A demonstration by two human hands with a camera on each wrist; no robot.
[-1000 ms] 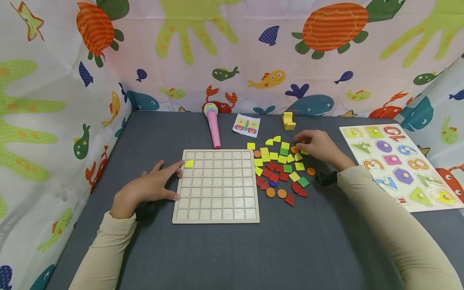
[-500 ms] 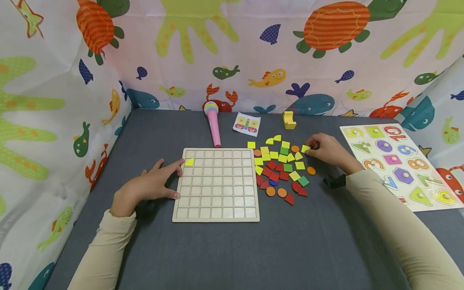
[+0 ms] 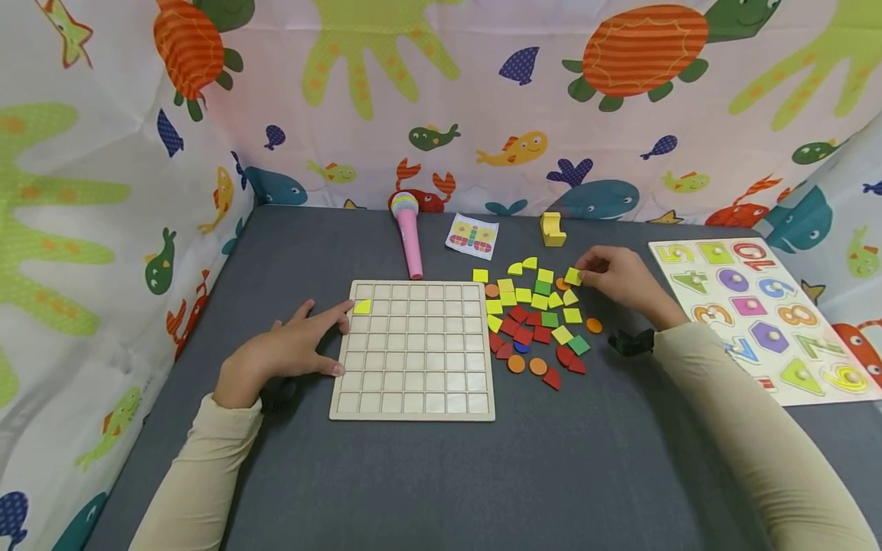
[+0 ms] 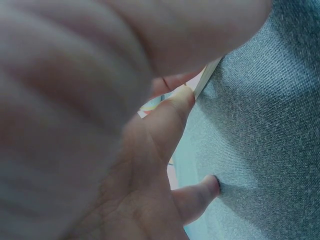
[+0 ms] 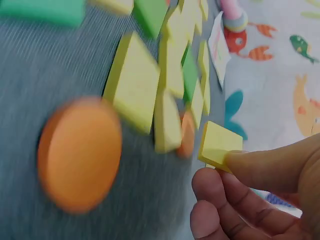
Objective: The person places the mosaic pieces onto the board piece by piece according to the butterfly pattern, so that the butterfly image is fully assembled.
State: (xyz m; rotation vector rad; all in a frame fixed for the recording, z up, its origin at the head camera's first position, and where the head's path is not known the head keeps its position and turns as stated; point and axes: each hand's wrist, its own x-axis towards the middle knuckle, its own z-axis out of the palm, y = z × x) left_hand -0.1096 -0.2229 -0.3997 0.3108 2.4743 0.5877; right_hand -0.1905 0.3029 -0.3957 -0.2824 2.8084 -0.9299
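My left hand (image 3: 282,356) spreads its thumb and fingers along the left edge of a pale wooden grid board (image 3: 413,381). In the left wrist view, a finger touches the board's thin edge. A yellow rounded-corner tile (image 3: 362,307) sits in a cell near the board's upper left. My right hand (image 3: 620,282) pinches a yellow square tile (image 5: 219,142) between thumb and forefinger, held above the far right of the loose tiles. Beneath and beside it lie an orange round tile (image 3: 593,326), yellow tiles (image 3: 571,315), green ones (image 3: 579,345) and red ones (image 3: 541,335).
Behind the board lie a pink toy microphone (image 3: 409,243) and a pattern card (image 3: 472,236). A yellow block (image 3: 553,229) stands at the back. The number puzzle board (image 3: 754,321) lies at the right. A printed cloth (image 3: 386,145) hangs along the back and sides.
The right hand moved right at the tile group's far edge and took a yellow square tile, then brought it slightly left and up. The left hand stays at the board.
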